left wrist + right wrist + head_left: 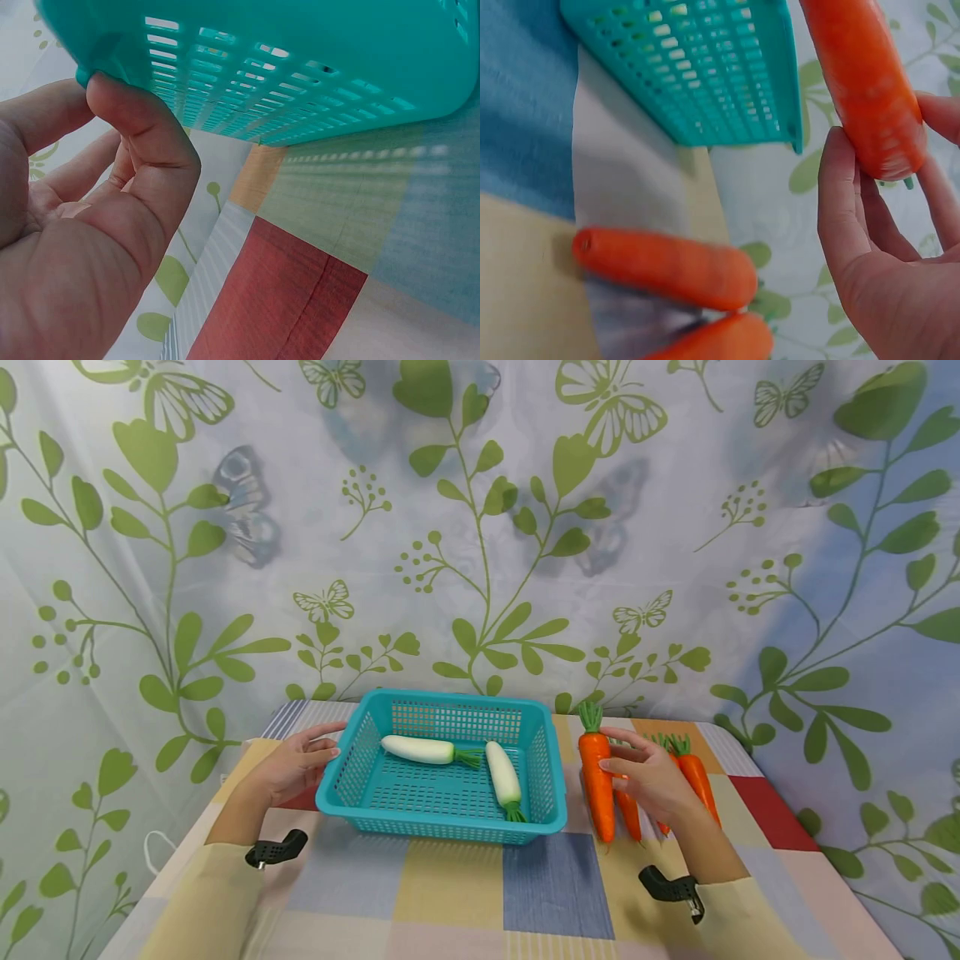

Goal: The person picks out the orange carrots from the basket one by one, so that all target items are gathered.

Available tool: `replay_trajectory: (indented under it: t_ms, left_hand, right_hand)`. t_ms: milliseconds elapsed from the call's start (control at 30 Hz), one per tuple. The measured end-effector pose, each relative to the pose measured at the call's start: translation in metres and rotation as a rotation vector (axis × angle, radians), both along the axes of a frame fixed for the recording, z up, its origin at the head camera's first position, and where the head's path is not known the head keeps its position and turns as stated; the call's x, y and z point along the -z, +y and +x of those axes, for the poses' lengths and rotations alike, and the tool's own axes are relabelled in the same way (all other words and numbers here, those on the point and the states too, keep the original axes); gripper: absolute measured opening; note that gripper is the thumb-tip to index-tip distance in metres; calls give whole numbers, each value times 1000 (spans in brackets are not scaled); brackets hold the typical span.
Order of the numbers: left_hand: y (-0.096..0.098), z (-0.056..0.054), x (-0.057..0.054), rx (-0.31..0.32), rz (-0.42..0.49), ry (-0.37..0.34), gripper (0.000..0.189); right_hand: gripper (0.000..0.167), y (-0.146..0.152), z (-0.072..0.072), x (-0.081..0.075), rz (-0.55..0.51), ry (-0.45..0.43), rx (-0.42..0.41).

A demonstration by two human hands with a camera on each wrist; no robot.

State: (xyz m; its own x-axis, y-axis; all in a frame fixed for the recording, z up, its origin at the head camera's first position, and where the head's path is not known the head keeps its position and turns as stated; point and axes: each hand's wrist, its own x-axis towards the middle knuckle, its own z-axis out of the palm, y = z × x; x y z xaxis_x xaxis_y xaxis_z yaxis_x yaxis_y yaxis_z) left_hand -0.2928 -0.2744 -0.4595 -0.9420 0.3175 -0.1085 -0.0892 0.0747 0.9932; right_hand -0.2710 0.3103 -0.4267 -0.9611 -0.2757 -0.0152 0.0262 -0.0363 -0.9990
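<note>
My left hand [292,767] is at the left end of a turquoise plastic basket [442,823]; in the left wrist view its thumb [135,109] and forefinger pinch the rim. Inside lie two white radishes with green tops, one radish [420,749] crosswise at the back left and the other radish [502,772] pointing toward me on the right. Just right of the basket, my right hand [652,774] holds an orange carrot [596,781] between thumb and fingers, green top up. The right wrist view shows this carrot [866,82] raised above the others, gripped near its leafy end.
Several more carrots lie on the table to the right, among them one carrot [697,781] beyond my right hand and another carrot [628,814] beside the held one. A patchwork tablecloth [450,881] covers the table. Behind hangs a leaf-and-butterfly curtain [300,527].
</note>
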Motion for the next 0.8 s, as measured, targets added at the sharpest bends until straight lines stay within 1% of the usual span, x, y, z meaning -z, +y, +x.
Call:
replay_trajectory:
  t_ms: [167,267,333,567,733,800]
  left_hand:
    - [0,0,1,-8,2,1,72]
    - [0,-1,2,-8,3,3,71]
    - [0,-1,2,-7,8,0,72]
    - [1,-1,1,-6,3,-5,71]
    - [1,-1,0,-13,-8,-3,71]
    - [1,-1,1,-14,-7,-4,70]
  right_hand:
    - [59,17,3,6,-17,-5,53]
    - [60,28,4,11,-8,-8,87]
    - [60,36,5,15,18,3,103]
    - [57,60,9,28,129,54,122]
    - [58,76,11,36,216,44,169]
    - [59,83,11,38,219,33,180]
